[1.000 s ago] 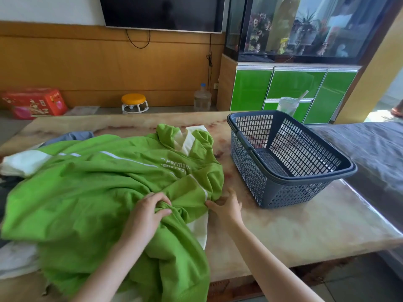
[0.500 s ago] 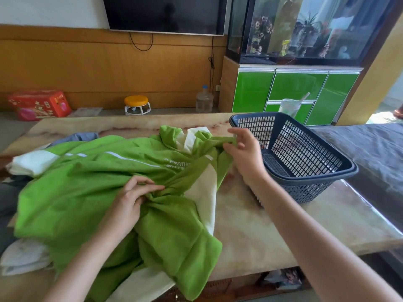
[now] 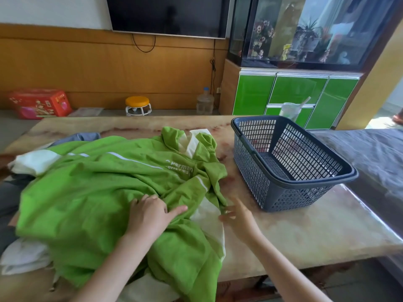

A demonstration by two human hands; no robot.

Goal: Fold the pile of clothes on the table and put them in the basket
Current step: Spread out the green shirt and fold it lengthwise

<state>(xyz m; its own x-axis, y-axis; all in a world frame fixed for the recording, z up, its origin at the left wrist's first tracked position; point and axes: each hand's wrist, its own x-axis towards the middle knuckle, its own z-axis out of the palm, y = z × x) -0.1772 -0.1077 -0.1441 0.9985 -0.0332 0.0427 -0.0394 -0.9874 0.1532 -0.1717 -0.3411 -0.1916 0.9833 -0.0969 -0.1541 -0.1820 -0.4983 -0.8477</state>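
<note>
**Task status.** No folded item is seen, and the basket [image 3: 248,171] holds nothing – the task is judged to be at its start.

**Work area, left to right.**
- At the left end of the table [image 3: 305,232] the pile of clothes [image 3: 32,162] is heaped: white, grey-blue and dark pieces are partly covered by the green garment [image 3: 98,192].
- The green garment is spread crumpled across the pile, with its lower edge hanging over the near table edge. It is not yet flattened or folded.
- The left hand [image 3: 150,214] is laid on the green garment with the fingers extended, pressing the cloth. Nothing is clamped.
- The right hand [image 3: 237,214] is held at the garment's right edge with the fingers spread apart. It is blurred, and contact with the cloth cannot be confirmed.
- The basket is placed upright on the right part of the table, near the garment but apart from it.

**Remaining work.** Every piece is to be folded and transferred – the green garment first, by present judgement.

**Surface and room.** The table top is glossy and marble-patterned. Behind it, a red box [image 3: 41,103], a yellow stool [image 3: 137,105], a water bottle [image 3: 205,102], a wall-mounted screen [image 3: 168,16] and an aquarium [image 3: 305,29] on a green cabinet [image 3: 296,90] are seen.
</note>
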